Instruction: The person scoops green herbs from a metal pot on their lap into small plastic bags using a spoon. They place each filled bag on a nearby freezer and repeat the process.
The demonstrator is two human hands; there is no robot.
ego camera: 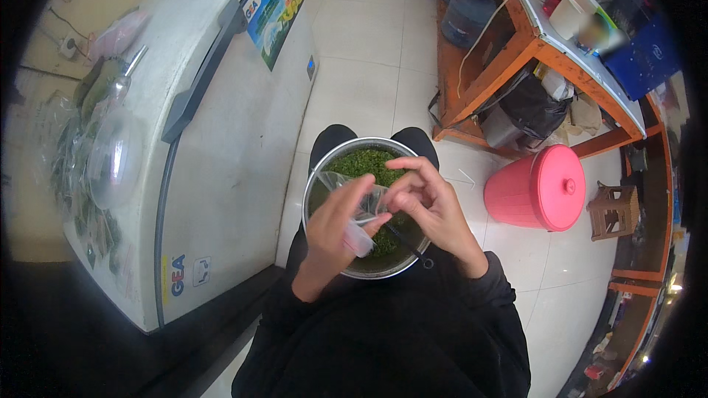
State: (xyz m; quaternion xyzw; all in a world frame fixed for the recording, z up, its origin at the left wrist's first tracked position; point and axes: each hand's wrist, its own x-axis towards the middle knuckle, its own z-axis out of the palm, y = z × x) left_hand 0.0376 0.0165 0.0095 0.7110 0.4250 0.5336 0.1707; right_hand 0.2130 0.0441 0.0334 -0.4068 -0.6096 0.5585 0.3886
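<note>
A round metal pot point(306, 199) rests between my knees, with chopped green leaves point(359, 163) in green liquid inside it. Above the pot, my left hand point(334, 229) holds a clear plastic bag point(362, 199) between thumb and fingers. A whitish plastic piece point(359, 240) hangs by the left palm. My right hand point(428, 202) has its fingertips at the bag's right side, thumb and fingers bent together. A dark utensil handle point(409, 246) with a ring at its end leans over the pot's near right rim, its lower part in the pot.
To the left stands a white chest freezer point(238, 166) with plastic bags of leaves point(83, 177) and a clear lid point(115, 160) on top. At right are a pink lidded bucket point(534, 188), a brown plastic stool point(614, 213) and an orange wooden table point(487, 85) with water jugs beneath.
</note>
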